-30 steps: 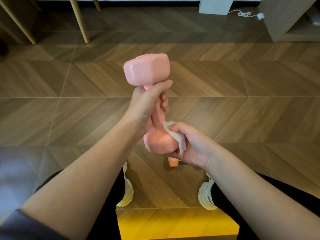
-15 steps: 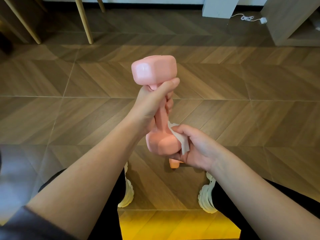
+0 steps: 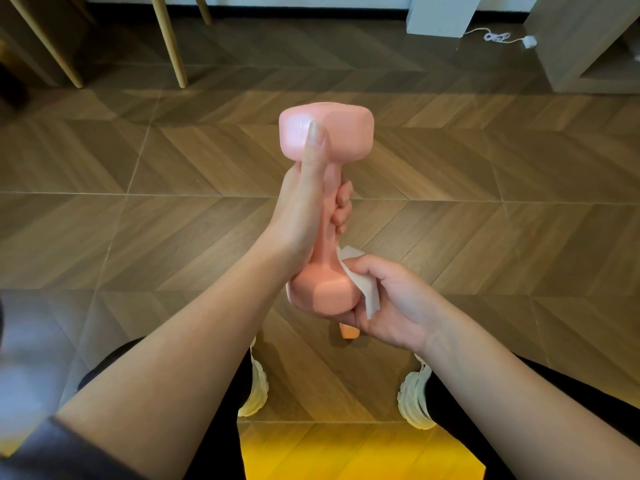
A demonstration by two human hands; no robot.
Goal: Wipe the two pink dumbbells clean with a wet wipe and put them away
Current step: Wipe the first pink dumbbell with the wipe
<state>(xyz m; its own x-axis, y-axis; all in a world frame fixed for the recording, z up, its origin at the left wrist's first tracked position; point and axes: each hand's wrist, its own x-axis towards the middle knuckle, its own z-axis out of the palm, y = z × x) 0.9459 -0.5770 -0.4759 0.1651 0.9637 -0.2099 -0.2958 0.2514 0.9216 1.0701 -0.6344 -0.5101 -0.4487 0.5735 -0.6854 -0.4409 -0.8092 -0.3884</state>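
The pink dumbbell (image 3: 346, 136) stood up on end in the air, above the wood floor (image 3: 485, 209). The left hand (image 3: 304, 216) was wrapped around its middle bar, with the thumb lying up on the top end. The right hand (image 3: 391, 306) gripped a white wipe (image 3: 362, 287) and pressed it on the bottom end.

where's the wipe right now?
Head view, just right of centre: the wipe is held in the right hand, against the lower head of the dumbbell, which the left hand grips by its handle.
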